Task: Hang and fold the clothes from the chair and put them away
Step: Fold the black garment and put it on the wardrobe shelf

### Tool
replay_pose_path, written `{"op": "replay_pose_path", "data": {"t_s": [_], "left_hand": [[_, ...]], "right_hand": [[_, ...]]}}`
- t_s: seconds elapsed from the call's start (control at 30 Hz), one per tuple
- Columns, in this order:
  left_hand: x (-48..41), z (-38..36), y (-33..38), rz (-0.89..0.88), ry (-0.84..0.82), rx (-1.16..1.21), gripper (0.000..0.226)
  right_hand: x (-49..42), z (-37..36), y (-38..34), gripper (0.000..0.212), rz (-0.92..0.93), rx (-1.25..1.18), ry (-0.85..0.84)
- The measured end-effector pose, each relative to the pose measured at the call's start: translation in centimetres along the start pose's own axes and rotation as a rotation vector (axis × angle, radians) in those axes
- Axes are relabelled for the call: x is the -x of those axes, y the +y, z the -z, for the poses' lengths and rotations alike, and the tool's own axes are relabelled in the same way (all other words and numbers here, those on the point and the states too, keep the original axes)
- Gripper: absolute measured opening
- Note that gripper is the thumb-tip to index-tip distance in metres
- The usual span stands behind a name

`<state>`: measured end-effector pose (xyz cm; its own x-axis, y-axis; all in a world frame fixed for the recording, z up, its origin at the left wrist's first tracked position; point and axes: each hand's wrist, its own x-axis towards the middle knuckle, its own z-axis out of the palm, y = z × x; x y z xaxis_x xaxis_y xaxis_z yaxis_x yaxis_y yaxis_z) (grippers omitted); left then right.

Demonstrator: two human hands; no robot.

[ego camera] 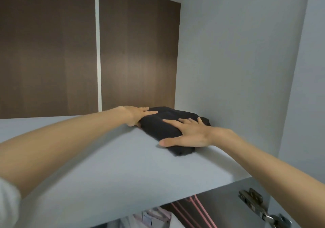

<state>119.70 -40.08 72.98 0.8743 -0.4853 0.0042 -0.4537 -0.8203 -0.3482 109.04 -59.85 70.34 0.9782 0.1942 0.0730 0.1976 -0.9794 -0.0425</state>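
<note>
1. Black folded garment (165, 127) lies on pale grey wardrobe shelf (109, 157), toward the rear right, near the grey side wall (228, 61) but apart from it.
2. L hand (139, 115): palm down at garment's left rear edge, fingers straight and laid flat on the fabric, thumb tucked down at the side. Not clenched; flat press, no pinch seen.
3. R hand (188, 134): spread flat on top of garment, fingers fanned toward the back, thumb stretched along the near front edge. Open palm resting on cloth, not grasping.
4. Both forearms bare, reaching up over shelf front edge; white sleeve (8, 201) at lower left.
5. Back of compartment: dark brown wood-grain panels (52, 52) w/ thin white vertical strip (98, 52) between.
6. Below shelf: pink hangers (190, 212) and pale hung clothes (154, 217), partly visible. Metal door hinge (255, 205) at lower right.
</note>
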Motion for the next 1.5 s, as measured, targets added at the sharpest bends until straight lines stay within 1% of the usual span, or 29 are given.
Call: {"op": "replay_pose_path", "data": {"t_s": [0.07, 0.17, 0.33, 0.47, 0.57, 0.7, 0.8, 0.87, 0.93, 1.0, 1.07, 1.17, 1.23, 1.3, 1.4, 1.5], "left_hand": [[-1.3, -0.2, 0.2, -0.013, 0.025, 0.005, 0.082], [-3.2, -0.4, 0.5, -0.028, 0.059, 0.010, 0.090], [-5.9, -0.8, 0.9, -0.041, 0.106, 0.009, 0.092], [-7.0, -1.1, 1.0, -0.039, 0.123, 0.050, 0.089], [-7.0, -1.3, 1.3, -0.015, 0.123, 0.037, 0.088], [-6.0, -0.3, 2.2, 0.071, 0.122, -0.071, 0.081], [-4.4, 1.0, 2.8, 0.084, 0.128, -0.039, 0.073], [-2.8, 1.9, 3.4, 0.078, 0.172, 0.016, 0.069], [-0.9, 2.6, 4.1, 0.077, 0.199, 0.120, 0.065], [1.4, 3.5, 4.6, 0.067, 0.227, 0.242, 0.061], [4.2, 4.6, 5.2, 0.051, 0.289, 0.379, 0.055], [8.8, 5.9, 6.6, 0.022, 0.449, 0.574, 0.045], [12.0, 6.2, 7.9, 0.024, 0.582, 0.670, 0.041], [15.2, 5.9, 9.5, 0.023, 0.685, 0.774, 0.037], [19.6, 5.0, 12.7, 0.010, 0.786, 0.928, 0.035], [23.0, 4.2, 16.2, 0.019, 0.825, 1.009, 0.035]], "right_hand": [[-0.6, -0.2, 0.4, 0.093, -0.009, -0.056, -0.025], [-1.8, -0.2, 0.7, 0.094, -0.061, -0.066, -0.037], [-3.4, 0.0, 1.3, 0.094, -0.127, -0.065, -0.058], [-4.2, -0.2, 1.5, 0.095, -0.146, -0.083, -0.047], [-4.1, -0.5, 1.5, 0.094, -0.149, -0.091, -0.024], [-3.3, -0.5, 1.2, 0.087, -0.120, -0.124, 0.038], [-2.0, 0.2, 1.3, 0.080, -0.065, -0.181, 0.054], [-0.5, 1.0, 1.5, 0.068, 0.019, -0.199, 0.117], [1.5, 1.6, 2.0, 0.051, 0.088, -0.212, 0.211], [3.5, 2.1, 2.5, 0.038, 0.097, -0.208, 0.300], [5.5, 2.4, 2.8, 0.030, 0.080, -0.222, 0.409], [9.0, 2.3, 2.9, 0.023, 0.093, -0.261, 0.623], [11.6, 1.9, 2.6, 0.020, 0.110, -0.346, 0.752], [14.1, 1.3, 2.0, 0.018, 0.122, -0.447, 0.839], [17.7, 0.3, 1.0, 0.019, 0.149, -0.562, 0.878], [21.1, -0.9, 0.4, 0.019, 0.146, -0.647, 0.860]]}}
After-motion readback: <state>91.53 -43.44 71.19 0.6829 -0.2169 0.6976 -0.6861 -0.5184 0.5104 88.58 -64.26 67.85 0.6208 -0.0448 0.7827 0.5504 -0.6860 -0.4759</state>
